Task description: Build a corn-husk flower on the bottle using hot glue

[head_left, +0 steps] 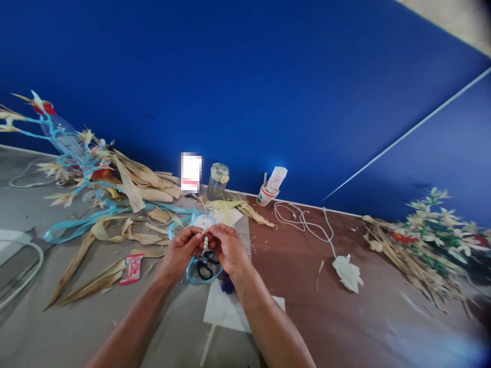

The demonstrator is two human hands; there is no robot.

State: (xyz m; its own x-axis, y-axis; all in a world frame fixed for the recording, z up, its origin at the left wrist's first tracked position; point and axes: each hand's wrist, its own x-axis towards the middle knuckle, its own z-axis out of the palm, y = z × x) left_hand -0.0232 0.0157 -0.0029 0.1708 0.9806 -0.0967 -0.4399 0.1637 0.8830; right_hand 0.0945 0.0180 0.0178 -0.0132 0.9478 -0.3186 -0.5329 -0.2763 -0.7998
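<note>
My left hand [184, 250] and my right hand [229, 248] meet in front of me, fingertips pinched on a small pale piece of corn husk [206, 240]. It looks twisted or knotted, though the fingers hide much of it. Just below my hands lie scissors with black handles [204, 271], partly covered by them. Light-blue ribbon [192, 276] curls around the handles. A white paper sheet [222, 309] lies under my right forearm, with a small dark-blue object [227, 285] at its top.
Dry husks [141, 179] and blue ribbon [80, 227] spread leftward, near a wrapped plastic bottle [65, 135] and a red packet [131, 269]. Behind stand a glass jar [217, 183] and a cup [267, 195]. To the right are a white cable [303, 217], crumpled tissue [348, 273] and husk flowers [433, 220].
</note>
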